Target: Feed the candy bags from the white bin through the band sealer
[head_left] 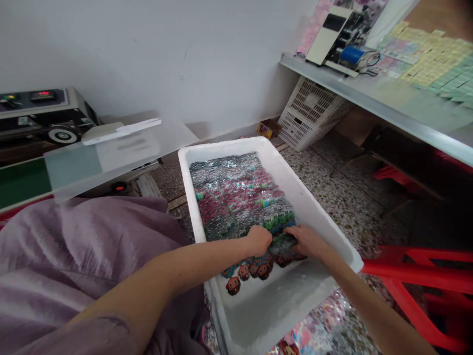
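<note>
A white foam box holds tightly packed rows of shiny plastic packets, silver, pink and green. Toward its near end, my left hand is closed in a fist over the left end of a row; its fingertips are hidden. At that row's right end, my right hand grips the packets, with thumb and forefinger on either side. Several printed cartoon heads with brown hair stick out from the packets below my hands. The near end of the box shows bare white bottom.
A machine with a red display stands at the left, beside a translucent sheet. To the right are a metal table with another machine, white crates beneath it, and a red plastic stool. Printed packets lie below the box.
</note>
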Action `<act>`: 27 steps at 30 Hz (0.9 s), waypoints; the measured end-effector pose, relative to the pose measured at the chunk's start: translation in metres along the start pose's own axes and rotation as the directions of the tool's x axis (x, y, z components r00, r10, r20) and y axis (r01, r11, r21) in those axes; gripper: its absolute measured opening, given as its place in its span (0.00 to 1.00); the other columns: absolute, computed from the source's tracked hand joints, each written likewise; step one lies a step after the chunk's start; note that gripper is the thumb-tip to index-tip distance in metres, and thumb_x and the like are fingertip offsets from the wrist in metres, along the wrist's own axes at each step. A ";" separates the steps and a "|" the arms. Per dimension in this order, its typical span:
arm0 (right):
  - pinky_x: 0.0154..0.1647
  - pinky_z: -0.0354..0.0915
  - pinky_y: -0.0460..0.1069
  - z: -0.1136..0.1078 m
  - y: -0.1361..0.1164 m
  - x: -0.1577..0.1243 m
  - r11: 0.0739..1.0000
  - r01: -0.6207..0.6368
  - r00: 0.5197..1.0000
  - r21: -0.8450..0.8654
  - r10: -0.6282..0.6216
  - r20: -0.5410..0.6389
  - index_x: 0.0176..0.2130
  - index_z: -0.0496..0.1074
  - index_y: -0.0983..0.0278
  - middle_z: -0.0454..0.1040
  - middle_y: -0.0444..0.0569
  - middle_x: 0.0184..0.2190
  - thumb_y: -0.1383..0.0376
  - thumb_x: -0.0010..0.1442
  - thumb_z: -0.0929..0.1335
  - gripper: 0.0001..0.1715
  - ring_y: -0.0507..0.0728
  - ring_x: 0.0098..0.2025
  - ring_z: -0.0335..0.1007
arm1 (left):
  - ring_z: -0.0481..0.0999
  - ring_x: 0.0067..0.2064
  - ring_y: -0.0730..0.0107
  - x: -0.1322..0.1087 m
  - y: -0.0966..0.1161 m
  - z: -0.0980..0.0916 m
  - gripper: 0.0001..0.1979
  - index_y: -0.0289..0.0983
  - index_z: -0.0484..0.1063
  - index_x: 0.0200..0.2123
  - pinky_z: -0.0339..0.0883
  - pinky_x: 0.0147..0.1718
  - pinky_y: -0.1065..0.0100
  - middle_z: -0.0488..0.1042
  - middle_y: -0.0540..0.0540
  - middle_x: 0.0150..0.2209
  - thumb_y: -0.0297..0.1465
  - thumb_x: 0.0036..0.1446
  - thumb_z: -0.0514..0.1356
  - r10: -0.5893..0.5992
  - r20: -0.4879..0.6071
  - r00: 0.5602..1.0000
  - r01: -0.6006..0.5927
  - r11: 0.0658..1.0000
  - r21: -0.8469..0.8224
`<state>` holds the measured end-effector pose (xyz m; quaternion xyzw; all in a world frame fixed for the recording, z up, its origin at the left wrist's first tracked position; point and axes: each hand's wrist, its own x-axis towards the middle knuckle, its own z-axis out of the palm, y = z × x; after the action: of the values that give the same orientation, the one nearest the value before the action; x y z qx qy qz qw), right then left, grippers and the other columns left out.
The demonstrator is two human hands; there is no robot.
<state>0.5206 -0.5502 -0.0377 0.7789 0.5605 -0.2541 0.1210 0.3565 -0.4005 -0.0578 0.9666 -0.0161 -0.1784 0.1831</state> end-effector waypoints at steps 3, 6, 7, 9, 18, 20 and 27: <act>0.49 0.63 0.53 -0.001 -0.002 -0.001 1.000 0.006 1.000 -0.008 -0.006 0.004 0.54 0.74 0.62 0.78 0.54 0.50 0.66 0.51 0.70 0.30 0.65 0.50 0.71 | 0.75 0.52 0.46 0.000 -0.002 -0.006 0.08 0.33 0.79 0.37 0.69 0.48 0.54 0.77 0.31 0.46 0.26 0.52 0.64 -0.030 -0.053 0.998 0.028 0.999 -0.030; 0.50 0.64 0.54 -0.001 -0.004 -0.002 1.000 0.016 1.000 -0.012 -0.016 -0.009 0.61 0.69 0.60 0.76 0.54 0.53 0.66 0.51 0.70 0.37 0.66 0.52 0.71 | 0.72 0.57 0.47 -0.002 -0.003 -0.010 0.11 0.37 0.78 0.41 0.67 0.52 0.55 0.74 0.35 0.53 0.30 0.53 0.63 -0.035 -0.098 0.995 0.026 0.996 -0.091; 0.50 0.64 0.54 -0.001 -0.005 -0.003 1.000 0.023 1.000 -0.015 -0.023 -0.012 0.63 0.68 0.59 0.76 0.54 0.54 0.66 0.52 0.69 0.39 0.66 0.52 0.70 | 0.73 0.56 0.49 -0.002 -0.002 -0.011 0.11 0.38 0.78 0.42 0.68 0.51 0.58 0.75 0.37 0.52 0.30 0.55 0.62 -0.040 -0.099 0.994 0.028 0.992 -0.120; 0.50 0.64 0.54 -0.003 -0.006 -0.003 0.999 0.041 0.999 -0.021 -0.042 -0.012 0.62 0.69 0.60 0.76 0.54 0.52 0.66 0.52 0.69 0.37 0.66 0.51 0.71 | 0.77 0.51 0.54 0.000 0.000 -0.009 0.12 0.40 0.76 0.45 0.70 0.48 0.61 0.77 0.40 0.49 0.29 0.57 0.59 -0.064 -0.087 0.994 0.047 0.982 -0.181; 0.51 0.64 0.52 -0.010 -0.015 -0.006 0.999 0.036 0.999 0.004 -0.036 0.023 0.56 0.73 0.59 0.77 0.53 0.49 0.66 0.52 0.69 0.31 0.64 0.51 0.72 | 0.80 0.49 0.55 0.001 0.007 0.003 0.18 0.40 0.67 0.54 0.73 0.44 0.62 0.79 0.40 0.48 0.29 0.60 0.57 -0.274 -0.016 0.961 0.240 0.866 -0.440; 0.52 0.64 0.53 -0.012 -0.018 -0.010 1.000 0.023 1.000 0.017 -0.023 -0.002 0.56 0.74 0.59 0.77 0.54 0.49 0.67 0.51 0.70 0.31 0.64 0.51 0.72 | 0.80 0.48 0.57 -0.001 0.011 -0.002 0.18 0.40 0.66 0.54 0.73 0.44 0.62 0.80 0.41 0.48 0.30 0.61 0.56 -0.296 -0.004 0.955 0.255 0.830 -0.495; 0.53 0.65 0.53 -0.035 -0.027 -0.042 0.999 -0.027 0.998 0.028 0.029 -0.064 0.56 0.73 0.57 0.77 0.53 0.50 0.67 0.54 0.68 0.29 0.63 0.52 0.73 | 0.76 0.55 0.54 -0.012 0.038 -0.017 0.38 0.34 0.60 0.60 0.72 0.49 0.63 0.73 0.36 0.56 0.49 0.54 0.64 -0.219 -0.075 0.973 0.130 0.784 -0.608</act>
<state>0.4941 -0.5578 0.0169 0.7960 0.5497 -0.2344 0.0959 0.3529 -0.4285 -0.0256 0.8666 0.1437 -0.1213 0.4622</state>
